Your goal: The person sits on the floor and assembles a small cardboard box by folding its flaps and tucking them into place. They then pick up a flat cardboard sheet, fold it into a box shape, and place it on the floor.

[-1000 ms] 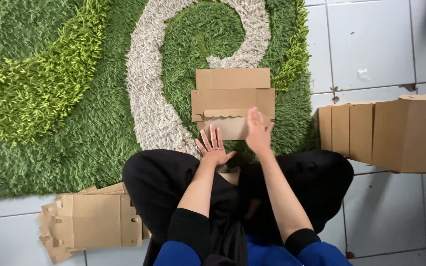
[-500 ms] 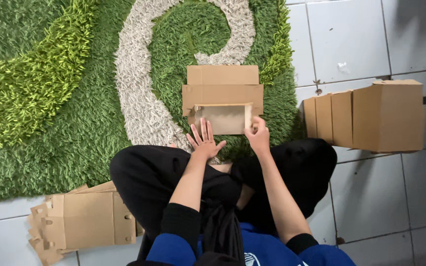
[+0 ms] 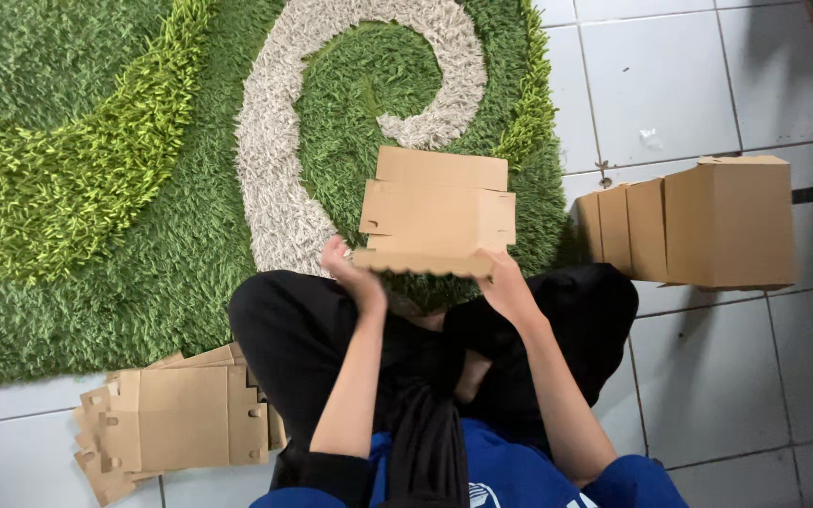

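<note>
Green shag rug, cream swirl; white floor tiles.

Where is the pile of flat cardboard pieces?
In the head view, the flat cardboard stack lies bottom left on the white tiled floor, beside the person's left knee.

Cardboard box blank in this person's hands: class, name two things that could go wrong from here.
1. The cardboard blank is gripped only at its near edge by the left hand and right hand, so the far flaps may sag or bend.
2. The finished boxes stand close on the tiles; a swinging elbow might topple them.
</note>
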